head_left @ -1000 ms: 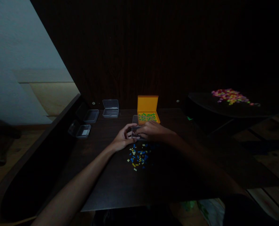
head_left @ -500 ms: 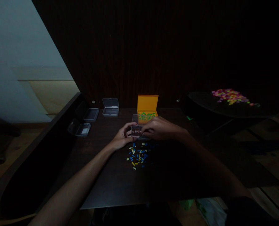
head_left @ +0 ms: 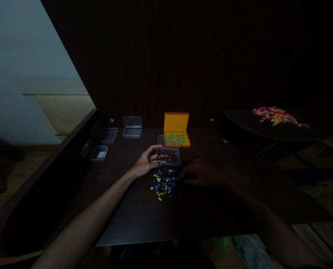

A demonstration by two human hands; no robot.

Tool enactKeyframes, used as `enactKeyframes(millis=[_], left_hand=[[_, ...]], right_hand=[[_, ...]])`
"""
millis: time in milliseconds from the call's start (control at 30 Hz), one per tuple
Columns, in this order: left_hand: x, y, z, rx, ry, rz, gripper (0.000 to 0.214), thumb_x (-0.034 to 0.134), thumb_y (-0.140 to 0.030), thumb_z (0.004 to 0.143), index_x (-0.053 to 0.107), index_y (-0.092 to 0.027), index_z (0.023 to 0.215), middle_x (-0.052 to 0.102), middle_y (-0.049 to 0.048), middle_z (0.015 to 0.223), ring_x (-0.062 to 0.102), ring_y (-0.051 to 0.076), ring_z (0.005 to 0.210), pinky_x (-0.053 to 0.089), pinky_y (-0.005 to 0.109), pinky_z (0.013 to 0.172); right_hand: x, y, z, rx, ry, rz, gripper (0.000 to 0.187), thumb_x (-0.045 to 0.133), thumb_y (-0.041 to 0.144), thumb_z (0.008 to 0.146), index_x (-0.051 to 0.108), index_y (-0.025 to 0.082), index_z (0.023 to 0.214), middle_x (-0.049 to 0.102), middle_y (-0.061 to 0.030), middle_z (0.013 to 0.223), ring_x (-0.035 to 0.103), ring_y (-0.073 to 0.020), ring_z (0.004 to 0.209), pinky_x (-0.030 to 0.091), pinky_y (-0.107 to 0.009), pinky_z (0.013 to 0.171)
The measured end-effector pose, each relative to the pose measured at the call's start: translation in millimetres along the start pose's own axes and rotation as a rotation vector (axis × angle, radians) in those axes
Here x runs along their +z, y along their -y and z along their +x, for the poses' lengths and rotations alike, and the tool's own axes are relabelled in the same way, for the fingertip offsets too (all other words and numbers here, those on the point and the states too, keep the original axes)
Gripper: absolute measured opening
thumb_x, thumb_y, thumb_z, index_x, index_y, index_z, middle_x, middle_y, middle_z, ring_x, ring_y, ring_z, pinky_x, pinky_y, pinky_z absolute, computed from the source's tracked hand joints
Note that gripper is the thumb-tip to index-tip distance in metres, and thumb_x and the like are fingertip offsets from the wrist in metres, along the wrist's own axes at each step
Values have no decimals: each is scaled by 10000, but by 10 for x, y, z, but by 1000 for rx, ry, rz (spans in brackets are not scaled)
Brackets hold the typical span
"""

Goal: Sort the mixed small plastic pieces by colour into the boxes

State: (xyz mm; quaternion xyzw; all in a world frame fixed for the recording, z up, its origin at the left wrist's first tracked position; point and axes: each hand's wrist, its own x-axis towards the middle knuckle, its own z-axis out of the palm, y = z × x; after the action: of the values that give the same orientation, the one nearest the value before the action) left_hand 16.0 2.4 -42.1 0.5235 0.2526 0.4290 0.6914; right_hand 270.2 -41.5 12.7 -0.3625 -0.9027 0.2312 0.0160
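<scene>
My left hand grips the left end of a clear plastic box, thumb in front and fingers behind. The box's lid is open and leans back, and small reddish-brown and pale pieces lie inside. In deep shadow, my right hand is low at the right edge of a scattered pile of small blue, yellow and cream building bricks. Its fingers are curled toward the thumb, and whatever is between them is too dark to see.
Behind the clear box stands an open yellow case with small green bricks. Open clear boxes, one at the back, sit on the left side. Multicoloured small pieces lie on a dark surface at right. A raised side panel borders the left.
My right hand has left the clear box and moved down and right to the edge of the brick pile. My left hand stays on the box, whose inside now shows.
</scene>
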Motion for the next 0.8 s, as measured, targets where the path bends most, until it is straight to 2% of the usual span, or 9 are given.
enactKeyframes(millis=[133, 333, 467, 533, 600, 700, 800], left_hand=[[2, -4, 0, 8, 2, -3, 571, 772, -84, 635, 572, -210, 1154, 481, 84, 1334, 620, 199, 1023, 525, 390, 920], [10, -6, -2, 8, 4, -2, 573, 770, -82, 633, 569, -215, 1153, 501, 77, 1304, 619, 191, 1019, 525, 374, 908], [18, -10, -2, 3, 3, -2, 568, 764, -71, 631, 566, -219, 1142, 515, 65, 1273, 623, 180, 1007, 529, 356, 896], [20, -13, -2, -3, 6, 2, 575, 765, -71, 628, 559, -216, 1145, 524, 64, 1257, 624, 177, 1004, 534, 337, 882], [18, -12, -2, -8, 3, 10, 589, 771, -79, 623, 550, -212, 1154, 529, 67, 1258, 623, 183, 1012, 536, 326, 873], [9, 1, 2, -9, 6, 12, 617, 777, -89, 614, 538, -209, 1170, 554, 70, 1232, 627, 193, 1013, 533, 322, 865], [0, 16, 6, -12, 23, 10, 633, 773, -84, 616, 529, -212, 1185, 610, 55, 1119, 645, 180, 961, 525, 305, 847]], right_hand=[[53, -25, 10, -7, -15, 9, 162, 585, 196, 825, 709, 213, 928, 730, -30, 928, 660, -158, 819, 442, -260, 755], [27, 3, 32, 5, -11, 52, 146, 554, 213, 861, 693, 191, 898, 717, -20, 820, 629, -123, 675, 419, -229, 657], [-76, 23, 92, -35, -167, 85, 181, 553, 298, 886, 692, 187, 920, 690, -7, 756, 571, -103, 613, 387, -223, 635], [-140, 20, 168, -64, -259, 109, 203, 547, 315, 891, 690, 174, 922, 663, 0, 716, 534, -94, 584, 369, -218, 612], [-193, 20, 277, -63, -294, 143, 220, 542, 322, 890, 687, 157, 902, 611, 16, 646, 486, -86, 539, 341, -209, 563], [-230, 40, 468, 9, -284, 165, 224, 560, 328, 868, 690, 147, 893, 518, 41, 574, 436, -87, 514, 298, -201, 518], [-223, 81, 638, 8, -239, 158, 200, 576, 293, 846, 701, 148, 904, 502, 42, 582, 430, -89, 535, 290, -200, 528]])
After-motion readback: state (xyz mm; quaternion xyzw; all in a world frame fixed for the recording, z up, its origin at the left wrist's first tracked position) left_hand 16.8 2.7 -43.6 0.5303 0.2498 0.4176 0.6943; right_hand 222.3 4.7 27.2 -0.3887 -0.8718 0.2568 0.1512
